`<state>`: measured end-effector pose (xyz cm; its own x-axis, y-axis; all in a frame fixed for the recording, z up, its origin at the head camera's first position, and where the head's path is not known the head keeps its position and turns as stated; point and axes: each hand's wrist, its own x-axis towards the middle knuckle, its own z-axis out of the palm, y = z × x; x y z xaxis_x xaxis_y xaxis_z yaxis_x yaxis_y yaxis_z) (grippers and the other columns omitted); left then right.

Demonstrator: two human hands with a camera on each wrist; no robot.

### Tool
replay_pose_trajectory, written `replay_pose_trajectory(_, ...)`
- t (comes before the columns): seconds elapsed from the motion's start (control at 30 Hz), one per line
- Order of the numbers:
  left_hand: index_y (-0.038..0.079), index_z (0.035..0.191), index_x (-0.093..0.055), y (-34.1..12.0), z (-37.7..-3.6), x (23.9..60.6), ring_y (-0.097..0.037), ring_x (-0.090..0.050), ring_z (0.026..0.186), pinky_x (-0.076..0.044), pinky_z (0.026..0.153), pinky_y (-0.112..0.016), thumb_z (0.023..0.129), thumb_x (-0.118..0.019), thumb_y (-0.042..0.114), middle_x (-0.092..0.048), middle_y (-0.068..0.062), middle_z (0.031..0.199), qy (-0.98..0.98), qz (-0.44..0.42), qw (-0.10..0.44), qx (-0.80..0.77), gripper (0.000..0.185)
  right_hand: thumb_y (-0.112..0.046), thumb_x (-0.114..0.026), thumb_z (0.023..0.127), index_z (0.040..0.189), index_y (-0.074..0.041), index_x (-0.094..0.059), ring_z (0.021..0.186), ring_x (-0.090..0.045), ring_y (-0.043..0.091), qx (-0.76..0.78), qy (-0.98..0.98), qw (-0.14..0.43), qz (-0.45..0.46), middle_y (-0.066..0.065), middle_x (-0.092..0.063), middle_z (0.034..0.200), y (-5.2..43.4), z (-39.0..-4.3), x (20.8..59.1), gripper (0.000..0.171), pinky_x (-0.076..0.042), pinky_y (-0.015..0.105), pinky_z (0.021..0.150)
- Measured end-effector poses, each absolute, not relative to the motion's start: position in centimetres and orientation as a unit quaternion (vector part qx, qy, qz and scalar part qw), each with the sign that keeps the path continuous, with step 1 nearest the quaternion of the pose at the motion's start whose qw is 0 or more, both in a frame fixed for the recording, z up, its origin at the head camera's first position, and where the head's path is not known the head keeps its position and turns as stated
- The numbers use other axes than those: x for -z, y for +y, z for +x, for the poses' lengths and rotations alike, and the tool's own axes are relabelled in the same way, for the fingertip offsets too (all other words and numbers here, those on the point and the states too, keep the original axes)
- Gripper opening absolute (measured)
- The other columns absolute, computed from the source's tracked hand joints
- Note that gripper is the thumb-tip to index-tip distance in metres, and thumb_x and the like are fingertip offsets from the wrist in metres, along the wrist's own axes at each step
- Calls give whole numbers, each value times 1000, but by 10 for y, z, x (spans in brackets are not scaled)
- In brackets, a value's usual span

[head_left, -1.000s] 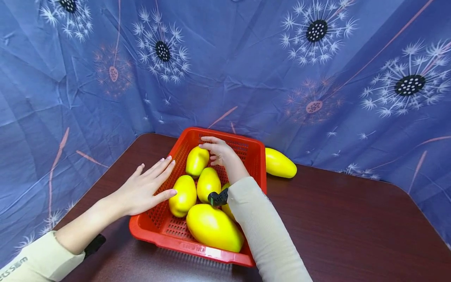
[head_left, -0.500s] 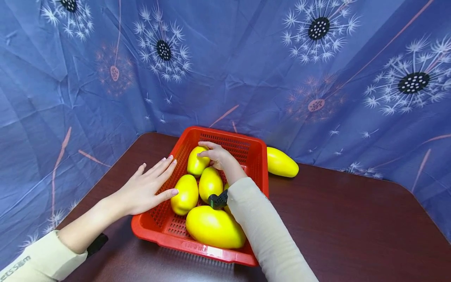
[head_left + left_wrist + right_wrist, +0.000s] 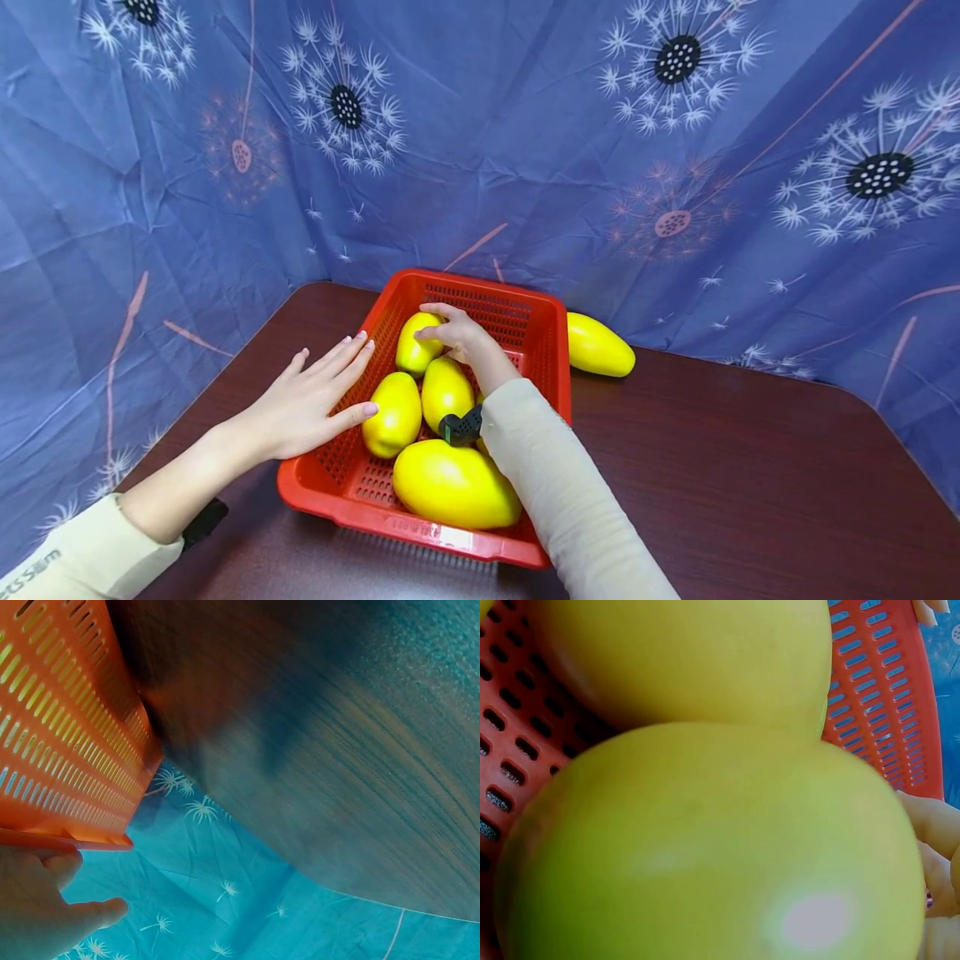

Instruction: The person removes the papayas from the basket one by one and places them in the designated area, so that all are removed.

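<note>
A red plastic basket [image 3: 307, 496] holds several smooth yellow mangoes. My right hand [image 3: 467, 337] reaches into its far part and grips the back-left mango [image 3: 415, 348], fingers over its right side. Just in front of that hand lies a middle mango [image 3: 446, 392], and to its left another mango [image 3: 393, 417]. A larger, longer yellow fruit [image 3: 453, 485] lies across the near end; one more is mostly hidden under my right wrist. My left hand [image 3: 311, 404] rests on the basket's left rim, fingers spread. In the right wrist view, a mango [image 3: 705, 847] blocks most of the right fingers [image 3: 937, 825].
Outside the basket, another long yellow fruit [image 3: 598, 345] lies against its right back corner. The dark brown table [image 3: 720, 467] extends to the right. A blue dandelion-print cloth [image 3: 480, 133] hangs behind and at the left.
My right hand has lowered from above the back-left mango and closed its fingers on it. My left hand stays on the rim.
</note>
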<state>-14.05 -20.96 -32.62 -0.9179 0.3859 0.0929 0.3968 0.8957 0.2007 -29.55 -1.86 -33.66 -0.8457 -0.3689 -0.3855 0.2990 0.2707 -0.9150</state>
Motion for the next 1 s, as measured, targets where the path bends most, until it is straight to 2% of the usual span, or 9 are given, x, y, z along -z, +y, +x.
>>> replay_pose_trajectory(0.27,6,148,-23,-210,-140,328,-32,-16,140,-11,103,-66,92,-42,57,-17,-12,154,-973,-203,31,104,78,-2,-64,86,136,-20,-48,119,-46,31,592,762,263,-20,10,-40,139,-19,-295,337,55,-38,50,99)
replay_pose_trajectory(0.7,3,147,-24,-211,-138,325,-33,-19,139,-12,102,-66,93,-41,56,-19,-14,153,-973,-209,36,91,77,-4,-64,87,136,-24,-48,118,-45,31,615,738,276,-22,9,-38,140,-18,-295,334,55,-39,50,98)
replay_pose_trajectory(1.0,3,147,-25,-211,-140,326,-33,-21,139,-14,102,-67,92,-40,58,-21,-14,152,-973,-212,41,84,79,-6,-64,87,136,-24,-48,118,-46,37,626,730,274,-27,10,-35,142,-17,-294,325,55,-43,49,94)
